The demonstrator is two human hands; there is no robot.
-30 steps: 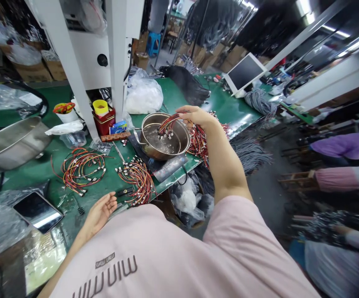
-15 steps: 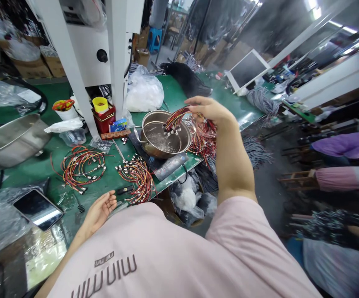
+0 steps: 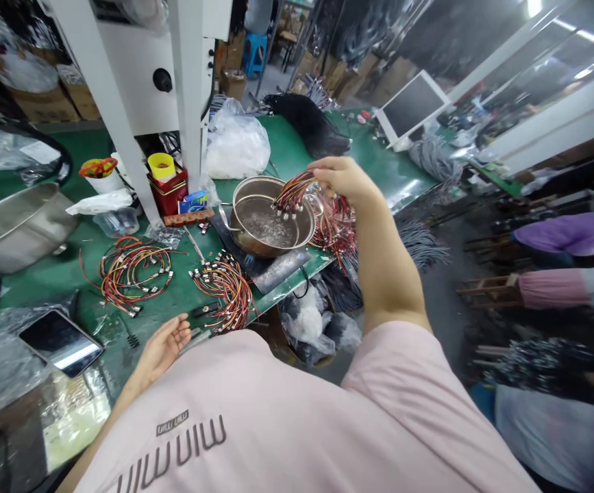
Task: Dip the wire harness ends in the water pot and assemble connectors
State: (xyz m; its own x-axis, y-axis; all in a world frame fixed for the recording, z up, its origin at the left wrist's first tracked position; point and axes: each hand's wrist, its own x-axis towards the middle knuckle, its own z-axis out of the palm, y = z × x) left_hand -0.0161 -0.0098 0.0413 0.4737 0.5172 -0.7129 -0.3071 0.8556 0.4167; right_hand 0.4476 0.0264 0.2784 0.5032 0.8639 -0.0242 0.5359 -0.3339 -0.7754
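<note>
- The wire bundle (image 3: 292,195) is pinched in the right hand (image 3: 345,179), with its connector ends dangling over the steel pot (image 3: 270,226), just above the liquid from what I can see.
- Its long axis runs from the hand down and to the left, connector tips pointing into the pot's middle.
- Right-hand fingers are closed tight around the bundle's upper end.
- The pot sits on a dark hot plate (image 3: 276,268) right at the near edge of the green tabletop (image 3: 55,274); not much room on that side before the drop-off.
- More red wire (image 3: 335,229) is heaped just right of the pot, spilling over the edge.
- Left of the pot there's a small harness pile (image 3: 225,287), then a bigger loop pile (image 3: 132,270), with bare green between them.
- The left hand (image 3: 162,349) rests palm up at the near edge, fingers loosely spread, holding nothing.
- A phone (image 3: 60,341) lies further left, and a big steel bowl (image 3: 16,229) sits well apart at the far left.
</note>
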